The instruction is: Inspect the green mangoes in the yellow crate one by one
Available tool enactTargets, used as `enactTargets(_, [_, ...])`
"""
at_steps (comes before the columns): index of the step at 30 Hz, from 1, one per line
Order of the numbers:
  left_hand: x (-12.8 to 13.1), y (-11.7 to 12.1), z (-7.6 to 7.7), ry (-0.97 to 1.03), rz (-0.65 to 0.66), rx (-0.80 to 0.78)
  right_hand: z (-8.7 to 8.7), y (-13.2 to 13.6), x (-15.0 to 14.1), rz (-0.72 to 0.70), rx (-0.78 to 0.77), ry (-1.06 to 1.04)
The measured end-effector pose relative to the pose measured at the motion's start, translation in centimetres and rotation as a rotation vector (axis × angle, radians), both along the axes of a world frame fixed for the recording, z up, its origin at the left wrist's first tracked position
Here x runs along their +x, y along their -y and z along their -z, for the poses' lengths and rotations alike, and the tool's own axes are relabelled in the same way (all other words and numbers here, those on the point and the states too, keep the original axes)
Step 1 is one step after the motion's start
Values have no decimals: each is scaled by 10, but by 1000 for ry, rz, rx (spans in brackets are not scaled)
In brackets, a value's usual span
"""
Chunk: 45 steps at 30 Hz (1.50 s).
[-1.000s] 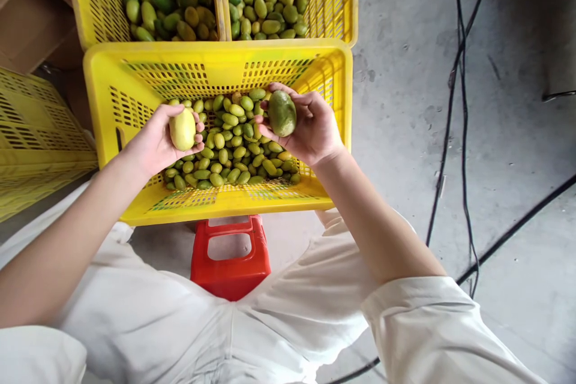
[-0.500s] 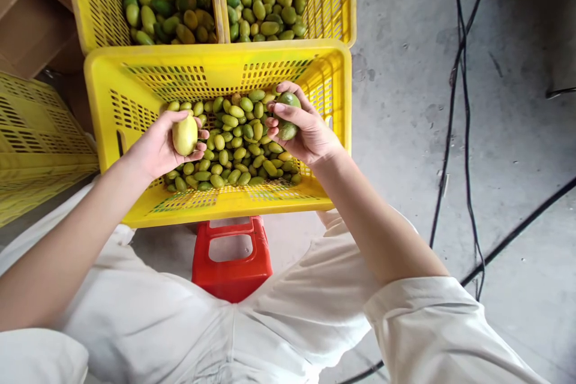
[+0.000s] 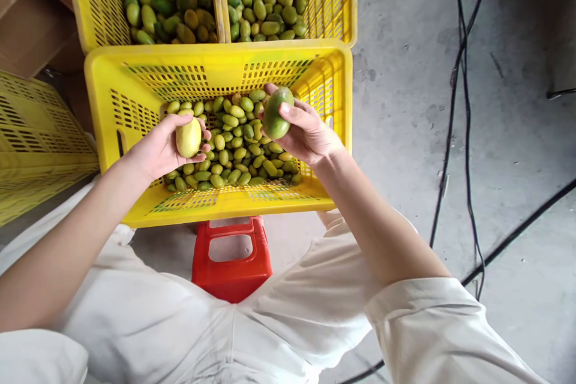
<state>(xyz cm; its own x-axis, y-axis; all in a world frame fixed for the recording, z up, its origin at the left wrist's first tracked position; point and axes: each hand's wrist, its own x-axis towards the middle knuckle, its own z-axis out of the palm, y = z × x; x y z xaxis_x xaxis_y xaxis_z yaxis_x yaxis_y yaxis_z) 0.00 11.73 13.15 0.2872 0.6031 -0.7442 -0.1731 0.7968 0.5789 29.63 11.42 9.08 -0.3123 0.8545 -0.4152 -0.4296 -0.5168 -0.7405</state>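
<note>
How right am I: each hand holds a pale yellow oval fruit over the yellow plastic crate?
Not quite: in the head view, the right hand holds a green oval fruit. The left hand does hold a pale yellow oval fruit, both over the yellow plastic crate.

The left forearm [image 3: 96, 210] and right forearm [image 3: 375, 213] reach forward, slanting inward. The left hand [image 3: 164, 147] is closed in a grip, fingers curled. The right hand [image 3: 310, 135] grips too, thumb extended, slightly farther forward
</note>
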Motion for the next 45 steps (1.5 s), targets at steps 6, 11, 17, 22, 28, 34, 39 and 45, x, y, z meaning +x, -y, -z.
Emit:
enactTargets(6, [8, -1, -6, -90, -74, -79, 7, 1, 0, 12, -28, -65])
enactTargets(11, [14, -1, -15, -123, -107, -116, 7, -3, -2, 143, 27, -23])
enactTargets(17, [13, -1, -12, -106, -117, -114, 6, -3, 1, 141, 27, -42])
enactTargets(22, [11, 0, -11, -104, -94, -97, 5, -1, -6, 172, 47, -23])
enactTargets(28, [5, -1, -3, -115, -64, -75, 11, -3, 0, 212, -18, 100])
enactTargets(34, [-6, -3, 15, -140, 19, -9, 16, -8, 4, 244, 20, 95])
enactTargets(39, [-9, -2, 19, -123, 37, 2, -2, -7, -1, 235, 3, -2])
enactTargets(45, [-9, -3, 17, -84, 1, -9, -3, -7, -3, 191, -2, 48])
